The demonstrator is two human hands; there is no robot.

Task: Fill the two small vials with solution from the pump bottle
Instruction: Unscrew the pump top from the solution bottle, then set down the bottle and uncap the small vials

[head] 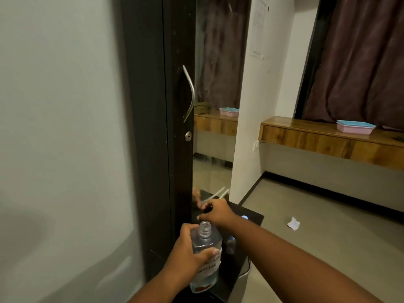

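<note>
The left hand (pixel 188 250) grips the clear plastic bottle (pixel 205 256) with a handwritten white label; its threaded neck is uncapped. The right hand (pixel 216 212) reaches beyond it, fingers curled on a dark object, probably the removed pump head, with white tubes (pixel 218 193) showing beyond it. One small clear vial (pixel 230 244) stands just beside the bottle on the black tabletop (pixel 253 217). Risk: the open, tilted bottle may spill, or the crossing forearm may topple the vial.
</note>
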